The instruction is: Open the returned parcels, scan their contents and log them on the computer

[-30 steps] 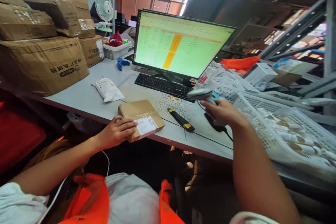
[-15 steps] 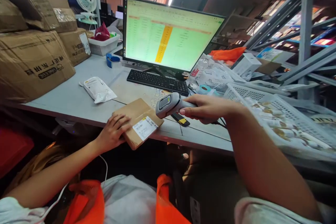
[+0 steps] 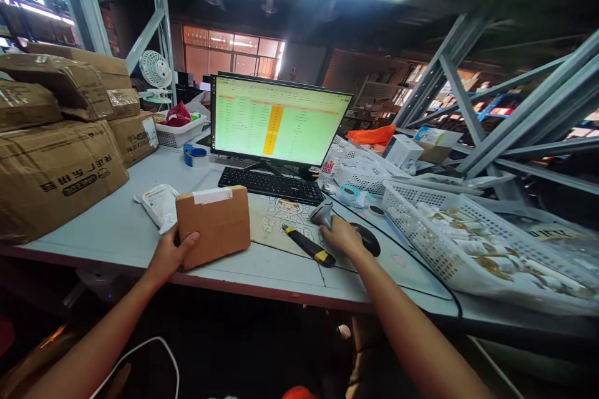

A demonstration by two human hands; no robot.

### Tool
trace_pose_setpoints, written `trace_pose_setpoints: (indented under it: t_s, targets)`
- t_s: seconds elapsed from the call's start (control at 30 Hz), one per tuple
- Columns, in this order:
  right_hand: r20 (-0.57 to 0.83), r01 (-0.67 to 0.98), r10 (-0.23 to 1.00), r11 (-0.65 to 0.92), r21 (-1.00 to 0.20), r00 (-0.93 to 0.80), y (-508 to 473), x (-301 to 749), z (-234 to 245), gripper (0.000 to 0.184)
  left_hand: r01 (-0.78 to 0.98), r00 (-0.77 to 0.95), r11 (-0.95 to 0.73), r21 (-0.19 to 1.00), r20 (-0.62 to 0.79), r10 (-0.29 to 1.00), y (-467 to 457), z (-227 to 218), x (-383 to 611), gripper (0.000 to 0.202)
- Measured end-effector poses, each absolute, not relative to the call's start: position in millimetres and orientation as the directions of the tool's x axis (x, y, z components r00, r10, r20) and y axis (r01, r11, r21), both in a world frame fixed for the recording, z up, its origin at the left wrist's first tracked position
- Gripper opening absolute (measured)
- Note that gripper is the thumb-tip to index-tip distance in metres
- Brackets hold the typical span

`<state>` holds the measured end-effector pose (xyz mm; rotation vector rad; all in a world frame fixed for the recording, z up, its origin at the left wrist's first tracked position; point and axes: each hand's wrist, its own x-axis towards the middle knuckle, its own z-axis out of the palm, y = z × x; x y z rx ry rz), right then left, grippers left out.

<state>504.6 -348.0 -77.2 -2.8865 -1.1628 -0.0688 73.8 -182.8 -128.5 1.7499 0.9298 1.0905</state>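
Note:
My left hand (image 3: 172, 252) grips the lower left corner of a flat cardboard box (image 3: 216, 230), thumb on its front face. The box is tilted up above the table's front edge, a strip of its white label along the top. My right hand (image 3: 341, 235) is closed around a grey barcode scanner (image 3: 322, 214), low over the desk mat beside a black mouse (image 3: 366, 239). Between the hands lies a black and yellow utility knife (image 3: 309, 245). A white plastic mailer (image 3: 159, 204) rests behind the box.
A monitor (image 3: 276, 121) stands behind a black keyboard (image 3: 269, 184). Cartons (image 3: 60, 168) are stacked at left. At right sits a white perforated basket (image 3: 421, 249) of small wrapped items, with a cable running along its near side. Blue tape (image 3: 194, 154) lies near the monitor.
My left hand has lifted and turned the box, so its label no longer faces up. The scanner, in my right hand, has gone down toward the mat by the mouse. My view has tilted up.

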Motion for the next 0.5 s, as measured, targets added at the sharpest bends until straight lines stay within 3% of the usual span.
trace_pose_setpoints:
  t_s: [0.07,0.23,0.37,0.5]
  targets:
    - [0.087,0.690,0.687,-0.724,-0.013,0.722,-346.5,503.8,-74.2,0.053,0.120,0.367,-0.299,0.947,0.237,0.899,-181.4,-124.3,74.2,0.077]
    - [0.403,0.734,0.655,-0.676,-0.067,0.640,-305.7,506.0,-42.3,0.052,0.151,0.323,-0.230,0.961,0.171,0.931,-181.5,-123.0,72.7,0.078]
    - [0.122,0.832,0.825,-0.555,-0.003,0.551,-248.9,516.0,-41.4,0.049,0.178,0.307,-0.212,0.961,0.151,0.940,-177.4,-125.2,71.0,0.075]
    - [0.080,0.795,0.793,-0.606,0.010,0.603,-215.3,523.2,-54.0,0.057,0.188,0.296,-0.214,0.958,0.153,0.943,-176.3,-126.3,69.9,0.075]
